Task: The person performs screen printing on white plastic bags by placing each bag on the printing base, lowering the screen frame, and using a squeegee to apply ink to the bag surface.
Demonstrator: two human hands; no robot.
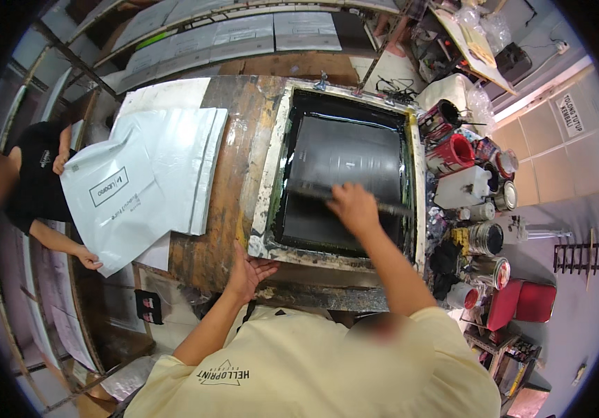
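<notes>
A screen-printing frame (269, 164) with worn pale edges lies on the wooden table before me, its mesh spread with glossy black ink. My right hand (355, 209) grips a long dark squeegee (391, 208) that stands across the mesh, blurred by motion. At the frame's near left corner is my left hand (249, 274), palm up, with thumb and fingers spread; whether it touches the frame I cannot tell. On the table's left part lies a stack of white plastic mailing bags (198, 160). A co-worker's two hands hold the top bag (115, 202) by its left edge.
Ink cans, among them a red one (450, 155), and a white jerrycan (463, 186) crowd the table's right side. Racks (243, 35) with laid-out bags run along the far side and left. A red chair (518, 304) stands at the right. The co-worker (38, 171) is at the left.
</notes>
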